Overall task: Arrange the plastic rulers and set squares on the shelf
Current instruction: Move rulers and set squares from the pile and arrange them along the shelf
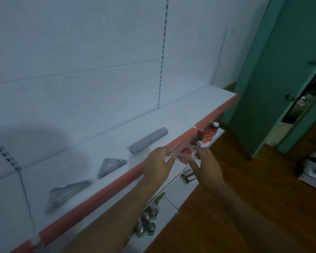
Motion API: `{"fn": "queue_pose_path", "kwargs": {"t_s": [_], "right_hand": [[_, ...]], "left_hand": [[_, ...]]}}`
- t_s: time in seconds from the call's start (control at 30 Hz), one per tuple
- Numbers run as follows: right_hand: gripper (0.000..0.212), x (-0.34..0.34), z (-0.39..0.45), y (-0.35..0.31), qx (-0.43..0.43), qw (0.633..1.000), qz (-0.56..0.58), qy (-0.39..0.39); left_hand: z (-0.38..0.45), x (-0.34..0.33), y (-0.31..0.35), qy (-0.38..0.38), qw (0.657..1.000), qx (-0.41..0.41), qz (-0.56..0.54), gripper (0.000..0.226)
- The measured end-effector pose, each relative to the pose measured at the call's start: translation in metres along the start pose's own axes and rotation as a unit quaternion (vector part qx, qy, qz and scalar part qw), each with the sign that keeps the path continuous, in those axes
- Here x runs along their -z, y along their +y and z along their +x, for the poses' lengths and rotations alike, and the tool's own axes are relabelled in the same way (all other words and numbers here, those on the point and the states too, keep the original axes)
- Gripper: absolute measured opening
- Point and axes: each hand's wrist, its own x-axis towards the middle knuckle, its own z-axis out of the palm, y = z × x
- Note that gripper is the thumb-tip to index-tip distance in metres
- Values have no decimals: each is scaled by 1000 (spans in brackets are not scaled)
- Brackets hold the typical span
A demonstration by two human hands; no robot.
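Two hands meet at mid-frame, just off the red front edge of the shelf: the left hand and right hand both pinch a loose fan of clear rulers, long axes running toward the upper right. Stacked rulers lie just up-left; two set squares sit further lower left. Left hand is nearer the shelf.

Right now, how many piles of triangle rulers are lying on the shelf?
2: one pile of set squares near the left, another right of it, beside the ruler stack. More may be in the hands.
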Motion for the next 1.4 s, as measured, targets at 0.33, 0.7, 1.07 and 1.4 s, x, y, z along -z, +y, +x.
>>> {"fn": "queue_pose_path", "kwargs": {"t_s": [0.33,0.7,1.07,1.4], "right_hand": [[39,-87,85,-52,231,962,90,-111],[44,-155,81,-108,367,916,69,-147],[44,-184,63,-111,379,922,28,-71],[48,-187,61,-112,364,928,-9,-85]], "left_hand": [[9,43,-60,163,967,164,109,25],[-33,80,-91,240,906,287,197,20],[-35,92,-115,153,895,305,287,23],[-38,91,-120,172,901,285,276,27]]}}
